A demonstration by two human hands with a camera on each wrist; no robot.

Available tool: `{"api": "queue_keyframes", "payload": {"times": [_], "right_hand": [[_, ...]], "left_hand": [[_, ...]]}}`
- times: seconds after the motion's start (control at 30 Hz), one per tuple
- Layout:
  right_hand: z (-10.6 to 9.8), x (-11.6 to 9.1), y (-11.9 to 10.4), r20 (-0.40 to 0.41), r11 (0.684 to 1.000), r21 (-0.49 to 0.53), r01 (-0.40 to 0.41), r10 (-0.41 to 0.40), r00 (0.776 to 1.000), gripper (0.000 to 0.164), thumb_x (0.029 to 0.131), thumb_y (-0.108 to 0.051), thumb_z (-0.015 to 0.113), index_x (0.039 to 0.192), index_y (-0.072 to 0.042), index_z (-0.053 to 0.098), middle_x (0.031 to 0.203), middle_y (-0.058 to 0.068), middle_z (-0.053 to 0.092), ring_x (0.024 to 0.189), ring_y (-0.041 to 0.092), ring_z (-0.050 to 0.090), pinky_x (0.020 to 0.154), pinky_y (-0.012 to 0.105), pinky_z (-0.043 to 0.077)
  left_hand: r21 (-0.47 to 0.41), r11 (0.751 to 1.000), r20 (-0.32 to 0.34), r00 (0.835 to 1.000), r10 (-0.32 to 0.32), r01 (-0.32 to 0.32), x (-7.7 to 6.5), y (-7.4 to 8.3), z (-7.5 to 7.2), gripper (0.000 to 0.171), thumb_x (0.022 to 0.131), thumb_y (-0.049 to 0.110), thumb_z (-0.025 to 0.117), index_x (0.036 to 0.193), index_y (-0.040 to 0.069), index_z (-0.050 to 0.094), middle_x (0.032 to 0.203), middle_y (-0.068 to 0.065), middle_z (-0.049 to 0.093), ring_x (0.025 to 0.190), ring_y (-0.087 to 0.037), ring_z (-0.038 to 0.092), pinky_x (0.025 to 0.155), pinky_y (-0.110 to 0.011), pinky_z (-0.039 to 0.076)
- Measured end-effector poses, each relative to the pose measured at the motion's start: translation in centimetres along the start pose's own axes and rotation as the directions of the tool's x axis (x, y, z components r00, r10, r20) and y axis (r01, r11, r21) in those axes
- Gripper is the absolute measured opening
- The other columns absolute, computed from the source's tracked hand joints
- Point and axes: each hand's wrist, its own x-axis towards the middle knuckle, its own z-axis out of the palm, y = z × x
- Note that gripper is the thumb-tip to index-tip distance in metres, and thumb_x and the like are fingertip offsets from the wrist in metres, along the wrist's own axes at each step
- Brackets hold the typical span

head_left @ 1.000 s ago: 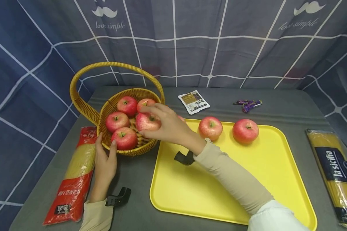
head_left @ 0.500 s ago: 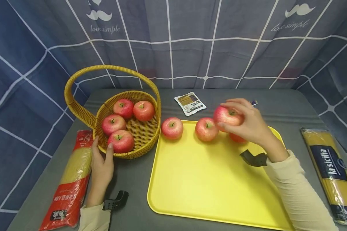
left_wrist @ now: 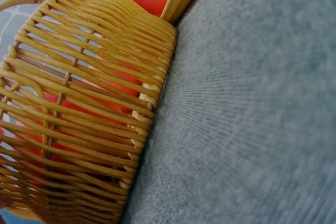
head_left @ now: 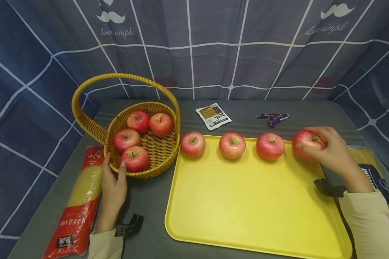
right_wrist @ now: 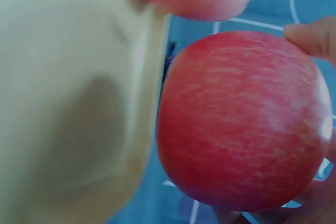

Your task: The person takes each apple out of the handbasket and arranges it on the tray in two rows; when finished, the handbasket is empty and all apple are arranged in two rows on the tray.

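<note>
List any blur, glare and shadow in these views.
Head: mostly sharp, with glare on the long red plastic packet. Left wrist: woven yellow wicker basket fairly crisp, grey cloth softer toward the right. Right wrist: flat yellow tray blurred and washed out pale, a dark shadow on it; held round red apple clearer, with a bright highlight at its right edge.

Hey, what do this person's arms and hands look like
The left hand and right hand are gloveless. The left sleeve and right sleeve are pale beige. A curved black piece sits at each wrist, the left one showing small holes.
</note>
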Motion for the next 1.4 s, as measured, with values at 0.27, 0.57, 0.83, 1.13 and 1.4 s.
{"api": "queue_keyframes", "payload": {"times": [0.27,0.57,0.83,1.13,1.4], "right_hand": [[0.7,-0.8,2.0,0.144,0.997,-0.047,0.056,-0.049,0.988,0.061,0.078,-0.024,0.069,0.129,0.000,0.045,0.122,0.029,0.037,0.106,0.046,0.034,0.075,0.054,0.032],[0.5,-0.1,-1.5,0.100,0.996,-0.023,0.083,-0.081,0.992,0.063,0.078,-0.027,0.070,0.130,-0.003,0.044,0.135,0.030,0.029,0.120,0.051,0.024,0.087,0.068,0.023],[3.7,2.0,-10.9,-0.032,0.907,0.097,0.410,-0.409,0.912,0.044,0.077,-0.015,0.071,0.119,-0.016,0.057,0.121,0.005,0.054,0.115,0.024,0.047,0.097,0.037,0.036],[10.9,3.9,-21.5,0.180,0.737,0.193,0.648,-0.676,0.715,0.039,0.086,-0.029,0.060,0.122,-0.015,0.054,0.121,-0.002,0.054,0.114,0.013,0.050,0.097,0.033,0.040],[18.5,5.0,-28.9,0.377,0.742,0.186,0.644,-0.659,0.651,0.052,0.089,-0.046,0.050,0.134,-0.020,0.042,0.132,-0.004,0.046,0.121,0.009,0.043,0.100,0.026,0.037]], "left_hand": [[-0.002,1.000,-0.003,1.000,0.020,-0.020,0.0,-0.1,0.1,0.062,0.093,0.032,0.047,0.144,0.013,0.017,0.149,-0.015,0.021,0.137,-0.030,0.018,0.110,-0.053,0.014],[-0.002,1.000,-0.008,1.000,0.010,-0.010,0.0,-0.1,-0.1,0.061,0.094,0.032,0.046,0.144,0.014,0.017,0.149,-0.015,0.021,0.137,-0.030,0.018,0.110,-0.053,0.013],[-0.006,1.000,-0.021,1.000,0.016,-0.016,0.0,-0.3,-0.1,0.061,0.093,0.031,0.046,0.144,0.013,0.018,0.149,-0.015,0.022,0.137,-0.029,0.019,0.110,-0.052,0.014],[0.014,0.999,-0.022,0.999,0.036,-0.036,0.2,-0.2,0.4,0.061,0.093,0.033,0.047,0.144,0.013,0.020,0.148,-0.016,0.025,0.137,-0.029,0.021,0.110,-0.050,0.016],[0.018,0.999,-0.029,0.999,0.027,-0.027,0.2,-0.4,0.2,0.060,0.093,0.032,0.046,0.144,0.014,0.020,0.148,-0.016,0.024,0.137,-0.030,0.020,0.110,-0.051,0.015]]}}
